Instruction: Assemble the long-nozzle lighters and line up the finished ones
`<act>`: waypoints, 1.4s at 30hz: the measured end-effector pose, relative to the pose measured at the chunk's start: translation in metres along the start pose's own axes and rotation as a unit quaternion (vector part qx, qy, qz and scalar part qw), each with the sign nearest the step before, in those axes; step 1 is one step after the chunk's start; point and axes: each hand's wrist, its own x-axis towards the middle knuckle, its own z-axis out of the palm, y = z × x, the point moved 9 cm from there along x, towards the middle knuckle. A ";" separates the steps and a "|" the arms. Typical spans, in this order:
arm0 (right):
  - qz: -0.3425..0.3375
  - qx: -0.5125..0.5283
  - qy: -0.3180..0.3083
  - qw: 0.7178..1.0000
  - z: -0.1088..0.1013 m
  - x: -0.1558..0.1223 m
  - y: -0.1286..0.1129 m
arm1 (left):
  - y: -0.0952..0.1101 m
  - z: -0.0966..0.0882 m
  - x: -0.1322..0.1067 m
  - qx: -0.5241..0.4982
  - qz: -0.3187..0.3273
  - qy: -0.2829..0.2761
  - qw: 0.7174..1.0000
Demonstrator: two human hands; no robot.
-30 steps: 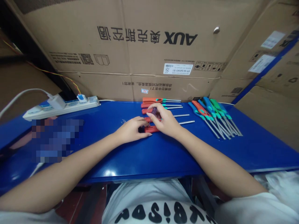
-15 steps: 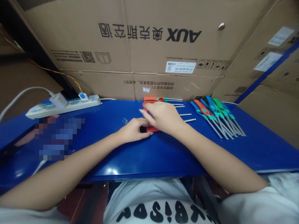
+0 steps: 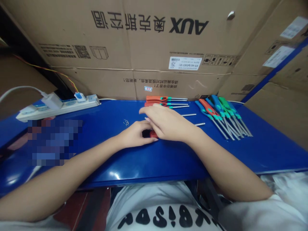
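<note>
My left hand (image 3: pixel 137 134) is closed round the handle end of a red long-necked lighter (image 3: pixel 153 134), its thumb and fingers on either side. Over that lighter lies my right hand (image 3: pixel 167 123), fingers bent and close together, touching the left fingertips; what its fingers pinch is hidden. A metal rod (image 3: pixel 200 124) sticks out to the right below my right hand. Beyond the hands, an orange lighter (image 3: pixel 156 99) and a red one (image 3: pixel 155 104) lie side by side, rods pointing right. Another rod (image 3: pixel 189 115) shows from under the hand, its handle covered.
A pile of blue, orange and green lighters (image 3: pixel 225 114) lies on the blue table (image 3: pixel 134 166) at the right. At the left stand a white power strip (image 3: pixel 60 107) with plugs and a pixelated object (image 3: pixel 54 141). Cardboard (image 3: pixel 144 48) walls off the back.
My right hand has shifted slightly and turned a little over the lighter, baring more of the red lighter behind. My left hand keeps its grip. The view has tilted slightly.
</note>
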 end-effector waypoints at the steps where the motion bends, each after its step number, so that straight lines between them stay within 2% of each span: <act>1: 0.004 -0.006 0.002 1.000 0.000 0.000 0.002 | 0.002 -0.003 0.001 -0.014 0.004 0.012 1.000; 7: 0.008 -0.033 0.029 0.999 0.000 0.000 0.007 | -0.010 -0.019 0.002 -0.116 -0.039 0.070 0.990; 15: 0.043 -0.058 0.090 0.993 -0.006 -0.001 0.010 | -0.013 -0.024 0.001 -0.098 -0.038 0.103 0.989; 20: 0.035 -0.055 0.072 0.995 -0.003 0.000 0.007 | -0.016 -0.026 0.001 -0.074 -0.066 0.119 0.988; 26: 0.064 -0.033 0.065 0.995 -0.002 -0.001 0.010 | -0.015 -0.028 0.000 -0.048 -0.077 0.138 0.986; 30: 0.074 -0.021 0.065 0.995 -0.001 -0.002 0.013 | -0.012 -0.023 0.001 -0.091 -0.068 0.104 0.988; 34: 0.069 -0.023 0.075 0.995 -0.003 -0.003 0.014 | -0.018 -0.017 0.002 -0.138 -0.087 0.074 0.984; 42: 0.050 -0.049 0.081 0.994 -0.006 -0.002 0.007 | -0.017 -0.024 0.002 -0.112 -0.096 0.135 0.980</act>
